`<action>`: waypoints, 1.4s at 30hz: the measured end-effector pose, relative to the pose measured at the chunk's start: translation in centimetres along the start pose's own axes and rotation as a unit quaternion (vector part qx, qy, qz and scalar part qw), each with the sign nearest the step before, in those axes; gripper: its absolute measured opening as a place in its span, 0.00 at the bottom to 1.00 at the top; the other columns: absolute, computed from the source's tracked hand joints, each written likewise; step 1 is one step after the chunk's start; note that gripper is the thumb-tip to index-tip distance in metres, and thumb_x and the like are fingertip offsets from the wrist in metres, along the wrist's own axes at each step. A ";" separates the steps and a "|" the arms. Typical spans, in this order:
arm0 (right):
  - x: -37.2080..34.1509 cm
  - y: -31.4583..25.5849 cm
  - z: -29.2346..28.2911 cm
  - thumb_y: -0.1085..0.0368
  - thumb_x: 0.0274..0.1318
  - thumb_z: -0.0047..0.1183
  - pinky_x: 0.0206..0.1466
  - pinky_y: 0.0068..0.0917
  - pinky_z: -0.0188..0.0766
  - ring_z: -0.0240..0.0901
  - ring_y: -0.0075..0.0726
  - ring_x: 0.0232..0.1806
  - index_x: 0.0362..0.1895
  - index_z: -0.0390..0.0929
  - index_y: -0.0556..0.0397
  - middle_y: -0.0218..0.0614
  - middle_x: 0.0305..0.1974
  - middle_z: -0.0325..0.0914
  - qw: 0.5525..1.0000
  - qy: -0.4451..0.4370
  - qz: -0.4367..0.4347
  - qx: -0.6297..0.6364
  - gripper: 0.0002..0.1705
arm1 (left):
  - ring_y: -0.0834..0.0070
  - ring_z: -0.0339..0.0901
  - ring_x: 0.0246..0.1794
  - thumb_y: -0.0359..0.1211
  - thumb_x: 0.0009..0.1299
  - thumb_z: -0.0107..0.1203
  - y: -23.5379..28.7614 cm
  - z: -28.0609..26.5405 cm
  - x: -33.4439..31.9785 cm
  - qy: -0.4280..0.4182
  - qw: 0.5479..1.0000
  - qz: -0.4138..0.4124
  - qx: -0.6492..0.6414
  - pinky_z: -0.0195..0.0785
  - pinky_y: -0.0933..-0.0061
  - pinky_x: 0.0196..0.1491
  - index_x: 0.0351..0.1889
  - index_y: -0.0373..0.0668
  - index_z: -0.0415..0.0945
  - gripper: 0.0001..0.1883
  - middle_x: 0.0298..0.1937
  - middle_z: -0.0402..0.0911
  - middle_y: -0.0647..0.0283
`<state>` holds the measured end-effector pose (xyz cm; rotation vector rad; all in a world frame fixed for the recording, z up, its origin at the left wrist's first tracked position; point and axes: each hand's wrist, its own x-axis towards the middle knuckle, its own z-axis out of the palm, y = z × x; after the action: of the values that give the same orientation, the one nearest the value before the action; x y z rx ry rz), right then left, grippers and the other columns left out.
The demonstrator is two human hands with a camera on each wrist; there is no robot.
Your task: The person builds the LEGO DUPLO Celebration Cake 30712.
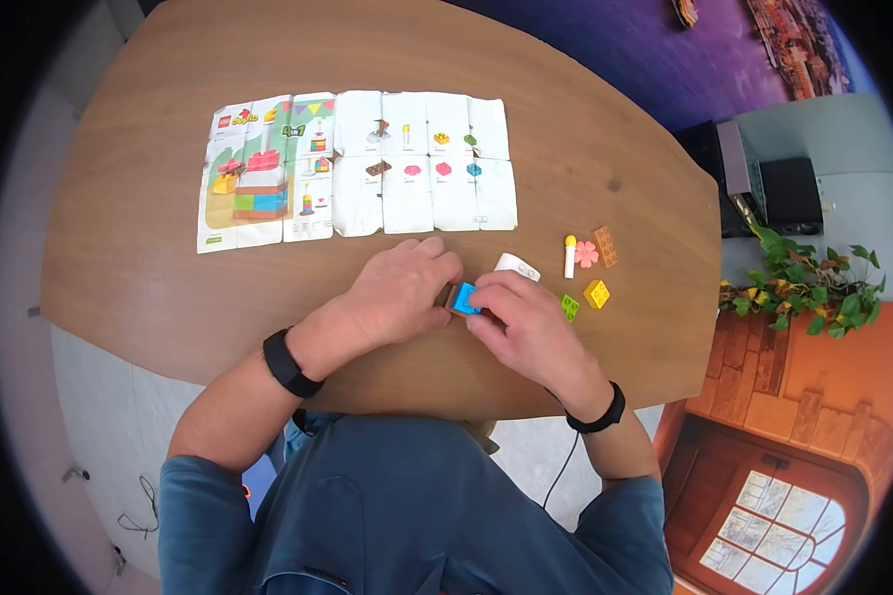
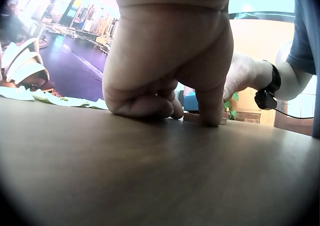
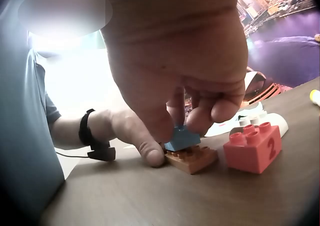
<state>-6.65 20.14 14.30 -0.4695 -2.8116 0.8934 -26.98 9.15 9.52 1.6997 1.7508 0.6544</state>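
A blue toy brick point(image 1: 466, 298) sits on the left part of a flat brown studded brick point(image 3: 192, 161) on the table. My right hand point(image 1: 526, 322) pinches the blue brick from above between thumb and fingers. On the other side, my left hand point(image 1: 402, 291) holds the brown brick, its thumb point(image 3: 151, 154) along one edge and its fingers curled behind. Beside the brown brick stands a red brick point(image 3: 255, 148) marked with a 2, which my right hand hides in the head view. Behind it lies a white rounded brick point(image 1: 518, 266).
An unfolded instruction sheet point(image 1: 357, 164) lies beyond my hands. To the right are a green brick point(image 1: 570, 308), a yellow brick point(image 1: 596, 294), a pink flower piece point(image 1: 586, 254), a candle piece point(image 1: 570, 258) and another brown brick point(image 1: 606, 247). The table's front edge point(image 1: 446, 414) is near my body.
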 end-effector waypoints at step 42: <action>-7.0 0.8 1.0 0.63 0.61 0.67 0.53 0.50 0.80 0.82 0.55 0.50 0.67 0.74 0.52 0.46 0.55 0.81 0.969 0.052 0.240 -0.038 0.31 | 0.55 0.78 0.59 0.39 0.62 0.75 0.9 -0.1 -0.2 0.001 0.999 0.000 0.041 0.76 0.54 0.59 0.54 0.53 0.81 0.23 0.52 0.77 0.59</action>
<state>-0.12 17.86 12.66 -1.2074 -2.6825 0.8041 -26.44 8.99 10.29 1.7533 1.8012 0.5922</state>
